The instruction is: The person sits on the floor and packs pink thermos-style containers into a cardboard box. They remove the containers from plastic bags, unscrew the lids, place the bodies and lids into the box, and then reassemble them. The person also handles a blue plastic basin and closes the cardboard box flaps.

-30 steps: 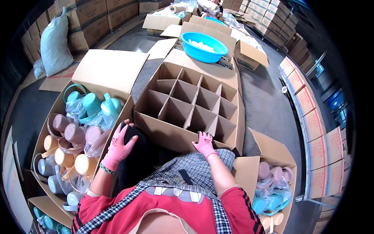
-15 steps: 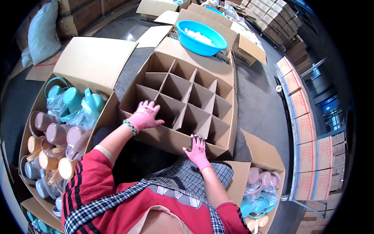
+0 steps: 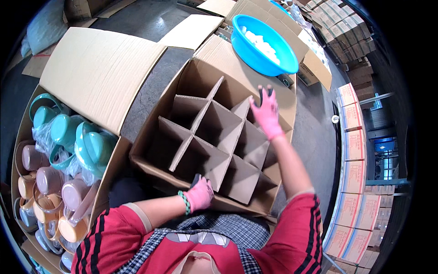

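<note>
A large cardboard box [image 3: 157, 176] stands open in front of me, tilted in view. Inside it a cardboard divider grid [image 3: 214, 121] forms several bare compartments. My left hand [image 3: 200, 195], in a pink glove with a dark fingertip, rests at the near wall beside a divider panel's end. Its fingers are slightly apart and bent over the edge, tips partly hidden. At the far right of the grid, my right hand [image 3: 267, 114], gloved alike, has thumb and fingers spread. The thumb is close to a divider's end; whether it touches cannot be seen.
On the left stands a box [image 3: 116, 160] of wrapped teal, mauve, orange and blue plastic cups or pitchers. A blue basin [image 3: 264, 68] with white pieces sits beyond the grid box. Stacked cartons [image 3: 351, 182] line the right side. Grey floor [image 3: 153, 75] shows between boxes.
My right hand has moved from the near wall to the far right of the grid. My left hand has slid right and nearer along the near wall. The view has shifted.
</note>
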Motion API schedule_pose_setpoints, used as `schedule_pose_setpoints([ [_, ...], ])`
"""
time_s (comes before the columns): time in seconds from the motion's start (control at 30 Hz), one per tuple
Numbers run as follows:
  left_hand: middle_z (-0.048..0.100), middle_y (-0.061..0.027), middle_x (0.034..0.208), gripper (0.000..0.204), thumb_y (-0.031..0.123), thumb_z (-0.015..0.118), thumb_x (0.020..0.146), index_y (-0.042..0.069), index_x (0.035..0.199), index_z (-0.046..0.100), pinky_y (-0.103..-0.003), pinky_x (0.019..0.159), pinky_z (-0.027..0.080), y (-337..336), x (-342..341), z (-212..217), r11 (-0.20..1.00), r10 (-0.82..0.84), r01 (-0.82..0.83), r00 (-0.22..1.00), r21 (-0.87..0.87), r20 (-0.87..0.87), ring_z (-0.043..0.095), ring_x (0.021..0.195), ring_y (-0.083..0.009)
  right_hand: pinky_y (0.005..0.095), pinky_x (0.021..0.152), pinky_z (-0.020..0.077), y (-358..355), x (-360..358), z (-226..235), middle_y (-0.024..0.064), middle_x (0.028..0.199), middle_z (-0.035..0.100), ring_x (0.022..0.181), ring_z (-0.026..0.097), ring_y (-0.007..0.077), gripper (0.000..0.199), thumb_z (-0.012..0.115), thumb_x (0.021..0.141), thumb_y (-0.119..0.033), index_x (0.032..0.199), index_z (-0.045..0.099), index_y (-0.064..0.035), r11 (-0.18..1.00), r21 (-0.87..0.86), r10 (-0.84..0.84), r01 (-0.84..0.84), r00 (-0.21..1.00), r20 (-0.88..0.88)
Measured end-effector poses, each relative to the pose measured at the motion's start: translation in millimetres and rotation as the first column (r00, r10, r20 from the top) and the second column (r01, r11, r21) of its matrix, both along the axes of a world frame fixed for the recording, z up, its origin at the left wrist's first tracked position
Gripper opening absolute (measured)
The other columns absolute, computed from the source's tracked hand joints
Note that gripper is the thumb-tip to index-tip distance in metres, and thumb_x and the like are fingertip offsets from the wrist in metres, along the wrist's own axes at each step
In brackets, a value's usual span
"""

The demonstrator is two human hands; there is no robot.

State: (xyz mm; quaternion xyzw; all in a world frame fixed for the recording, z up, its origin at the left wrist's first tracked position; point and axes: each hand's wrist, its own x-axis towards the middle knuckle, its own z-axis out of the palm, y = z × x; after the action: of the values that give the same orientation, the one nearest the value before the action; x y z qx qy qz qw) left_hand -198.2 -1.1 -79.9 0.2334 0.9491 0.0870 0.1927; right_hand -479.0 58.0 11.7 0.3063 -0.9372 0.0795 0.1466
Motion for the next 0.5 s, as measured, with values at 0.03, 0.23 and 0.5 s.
schedule_pose_setpoints([
  [0.03, 0.055, -0.0137, 0.090, 0.048, 0.049, 0.056, 0.070, 0.005, 0.088, 0.063, -0.045, 0.082, 0.034, 0.9, -1.1, -1.0, 1.000, 0.003, -0.004, 1.000, 0.021, 0.017, 0.050, 0.090, -0.0300, 0.0416, 0.089, 0.0395, -13.4, -32.3, 0.7, 0.0236, 0.127, 0.032, 0.108, 0.044, 0.0369, 0.059, 0.062, 0.074, -0.030, 0.123, 0.039, -0.0068, 0.998, 0.060, -0.019, 0.023, 0.998, -0.065],
  [0.23, 0.050, -0.0113, 0.099, 0.053, 0.045, 0.060, 0.068, 0.005, 0.104, 0.055, -0.045, 0.088, 0.032, -21.0, -1.6, 9.3, 0.965, -0.070, 0.043, 0.993, 0.258, 0.098, 0.047, 0.094, -0.0286, 0.0381, 0.078, 0.0472, -77.5, -162.9, -4.3, 0.0218, 0.120, 0.038, 0.095, 0.055, 0.0342, 0.075, 0.067, 0.070, -0.033, 0.128, 0.028, -0.0061, 0.950, 0.185, -0.231, 0.252, 0.964, -0.130],
  [0.5, 0.047, -0.0191, 0.112, 0.032, 0.026, 0.046, 0.078, 0.005, 0.099, 0.056, -0.049, 0.093, 0.029, -48.5, -6.3, 3.4, 0.979, 0.068, -0.078, 0.996, 0.188, 0.057, 0.045, 0.102, -0.0346, 0.0417, 0.095, 0.0342, -74.3, -265.7, -25.0, 0.0266, 0.132, 0.022, 0.114, 0.040, 0.0390, 0.071, 0.052, 0.078, -0.025, 0.135, 0.015, -0.0025, 0.869, 0.207, -0.456, 0.449, 0.890, -0.016],
])
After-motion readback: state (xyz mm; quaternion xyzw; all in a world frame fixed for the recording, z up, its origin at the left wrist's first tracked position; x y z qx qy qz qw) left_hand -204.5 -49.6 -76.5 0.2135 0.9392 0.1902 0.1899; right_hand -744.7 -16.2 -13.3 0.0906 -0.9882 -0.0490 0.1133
